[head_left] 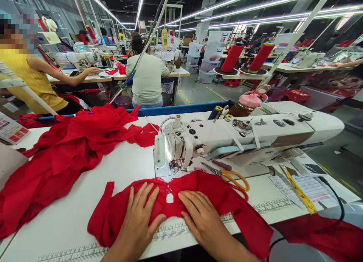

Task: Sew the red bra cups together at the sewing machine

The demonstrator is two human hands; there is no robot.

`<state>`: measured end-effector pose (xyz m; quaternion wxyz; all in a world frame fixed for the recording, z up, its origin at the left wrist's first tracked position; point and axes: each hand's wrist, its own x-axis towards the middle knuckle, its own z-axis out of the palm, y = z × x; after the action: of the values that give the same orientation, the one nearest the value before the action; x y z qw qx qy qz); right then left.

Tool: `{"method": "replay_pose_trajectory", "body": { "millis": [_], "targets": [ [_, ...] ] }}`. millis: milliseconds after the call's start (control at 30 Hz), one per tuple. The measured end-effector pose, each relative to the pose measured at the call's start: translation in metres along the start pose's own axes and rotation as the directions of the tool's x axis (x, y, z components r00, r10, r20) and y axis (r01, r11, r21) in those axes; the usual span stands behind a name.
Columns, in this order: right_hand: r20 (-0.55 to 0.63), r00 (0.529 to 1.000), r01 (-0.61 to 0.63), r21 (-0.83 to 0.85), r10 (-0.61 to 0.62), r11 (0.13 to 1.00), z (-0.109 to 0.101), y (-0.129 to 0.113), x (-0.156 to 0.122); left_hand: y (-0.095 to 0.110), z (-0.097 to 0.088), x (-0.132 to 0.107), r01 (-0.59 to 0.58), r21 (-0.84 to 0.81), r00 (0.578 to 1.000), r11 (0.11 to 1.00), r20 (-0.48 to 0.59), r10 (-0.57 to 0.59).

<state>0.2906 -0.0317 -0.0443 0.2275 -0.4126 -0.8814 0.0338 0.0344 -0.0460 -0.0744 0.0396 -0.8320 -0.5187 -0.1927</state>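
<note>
A red garment piece (211, 184) with a small keyhole opening and lace at its upper edge lies spread on the white sewing table (127, 163). My left hand (140, 212) rests flat on the cloth left of the opening, fingers stretched out. To the right of the opening, my right hand (200, 214) also lies flat on it, fingers extended. Just beyond the cloth is the needle area of a white sewing machine (172, 152), its lamp lit. One long red strip of the garment hangs over the table's front edge at the right.
A heap of red fabric (76, 144) covers the table's left side. Orange-handled scissors (232, 178) lie under the machine arm. A yellow tape measure (299, 190) crosses papers at the right. Red thread cones (232, 57) stand behind. Two people sit at machines ahead.
</note>
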Motion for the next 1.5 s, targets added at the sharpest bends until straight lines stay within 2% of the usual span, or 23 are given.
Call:
{"method": "replay_pose_trajectory", "body": {
  "millis": [133, 267, 333, 433, 500, 633, 800, 933, 1000, 1067, 1200, 1333, 1367, 1433, 1500],
  "targets": [
    [-0.057, 0.998, 0.031, 0.033, -0.029, 0.999, -0.01, -0.003, 0.01, 0.001, -0.01, 0.006, 0.033, -0.02, 0.999, 0.999, 0.007, -0.033],
    [-0.045, 0.978, 0.208, 0.081, -0.205, 0.975, -0.015, -0.006, 0.022, 0.002, -0.023, 0.026, 0.1, -0.1, 0.995, 0.99, 0.007, -0.1],
    [-0.003, 0.968, 0.252, 0.059, -0.252, 0.966, -0.011, -0.006, 0.025, 0.002, -0.03, 0.042, 0.162, -0.144, 0.986, 0.976, 0.074, -0.152],
    [0.026, 0.973, 0.228, 0.029, -0.229, 0.973, 0.0, -0.007, 0.023, 0.004, -0.04, 0.064, 0.295, -0.167, 0.921, 0.941, 0.312, -0.233],
    [0.015, 0.979, 0.201, 0.038, -0.201, 0.979, 0.006, -0.006, 0.021, 0.007, -0.044, 0.072, 0.344, -0.171, 0.872, 0.923, 0.422, -0.247],
    [-0.028, 0.981, 0.192, 0.053, -0.19, 0.98, 0.01, -0.006, 0.017, 0.007, -0.047, 0.078, 0.393, -0.237, 0.826, 0.888, 0.516, -0.228],
    [-0.049, 0.981, 0.188, 0.043, -0.186, 0.981, 0.011, -0.006, 0.015, 0.008, -0.048, 0.088, 0.494, -0.389, 0.753, 0.777, 0.639, -0.158],
    [-0.049, 0.983, 0.181, 0.055, -0.178, 0.982, 0.014, -0.006, 0.013, 0.013, -0.044, 0.092, 0.543, -0.492, 0.734, 0.68, 0.671, -0.102],
    [-0.056, 0.983, 0.179, 0.057, -0.175, 0.982, 0.015, -0.005, 0.012, 0.015, -0.04, 0.091, 0.552, -0.513, 0.752, 0.657, 0.647, -0.127],
    [-0.066, 0.983, 0.173, 0.059, -0.169, 0.983, 0.015, -0.005, 0.013, 0.017, -0.036, 0.085, 0.553, -0.502, 0.782, 0.665, 0.587, -0.208],
    [-0.067, 0.984, 0.171, 0.081, -0.166, 0.982, 0.013, -0.004, 0.014, 0.017, -0.026, 0.068, 0.54, -0.415, 0.831, 0.732, 0.401, -0.386],
    [-0.01, 0.994, 0.112, 0.209, -0.112, 0.971, 0.008, -0.001, 0.017, 0.015, -0.015, 0.05, 0.474, -0.367, 0.88, 0.801, 0.227, -0.417],
    [0.007, 0.996, 0.084, 0.255, -0.089, 0.963, 0.006, 0.0, 0.018, 0.014, -0.013, 0.047, 0.428, -0.343, 0.904, 0.836, 0.152, -0.401],
    [0.02, 0.999, 0.033, 0.33, -0.042, 0.943, 0.003, 0.002, 0.023, 0.014, -0.012, 0.045, 0.279, -0.204, 0.951, 0.938, -0.08, -0.3],
    [-0.005, 1.0, 0.014, 0.341, -0.013, 0.94, 0.0, 0.003, 0.031, 0.016, -0.013, 0.046, 0.03, 0.012, 0.962, 0.999, -0.271, -0.026]
  ]
}}
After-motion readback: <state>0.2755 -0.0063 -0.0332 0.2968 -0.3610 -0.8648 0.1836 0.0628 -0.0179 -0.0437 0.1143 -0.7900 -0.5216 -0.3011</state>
